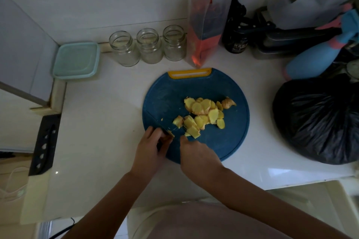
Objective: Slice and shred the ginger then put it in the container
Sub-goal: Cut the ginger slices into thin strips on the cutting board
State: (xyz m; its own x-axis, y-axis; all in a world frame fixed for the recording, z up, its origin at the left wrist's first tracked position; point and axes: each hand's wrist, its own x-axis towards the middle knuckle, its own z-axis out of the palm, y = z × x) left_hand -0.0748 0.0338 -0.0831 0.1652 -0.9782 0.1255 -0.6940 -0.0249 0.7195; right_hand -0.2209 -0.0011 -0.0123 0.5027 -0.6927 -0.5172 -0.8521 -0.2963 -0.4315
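Note:
A pile of yellow ginger slices [204,114] lies on the round blue cutting board [229,141], with an uncut knob [229,103] at its far right. My left hand [151,149] grips the dark handle of a knife [165,134] at the board's near left edge. Its blade runs up and to the left, with a bit of ginger stuck to it. My right hand [196,155] is over the near part of the board, its fingertips bent down beside the nearest slices; what they hold is hidden. A teal lidded container [75,60] sits at the far left.
Three open glass jars [149,45] line the back wall, next to a clear bag with orange contents [206,31]. A dark bottle [236,40], a blue spray bottle [314,58] and a black rubbish bag [318,120] crowd the right side. A black knife sheath [45,144] lies at the counter's left edge.

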